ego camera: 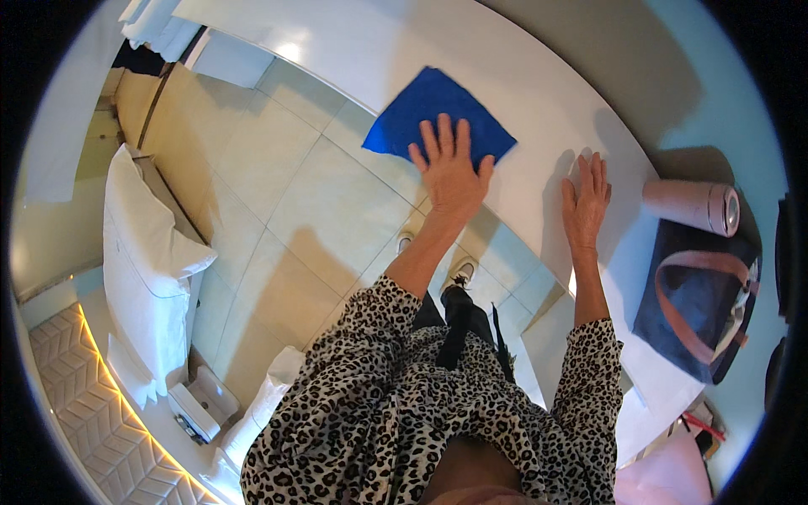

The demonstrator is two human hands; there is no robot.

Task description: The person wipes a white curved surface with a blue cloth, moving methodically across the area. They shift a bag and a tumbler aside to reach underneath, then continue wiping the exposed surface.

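A blue cloth (435,95) lies spread on the white countertop (530,126), one corner reaching to its front edge. My left hand (453,173) rests on the cloth's near part, palm down with fingers spread. Further right, my right hand (586,205) touches the white surface with its palm edge or fingers and holds nothing; how firmly it presses I cannot tell. Neither hand is closed around anything.
A pink insulated bottle (685,203) lies or stands right of my right hand, beside a dark blue bag (678,303) with pinkish handles. White-covered furniture (145,252) and a small open container (211,398) are at the left. Tiled floor (328,196) shows below.
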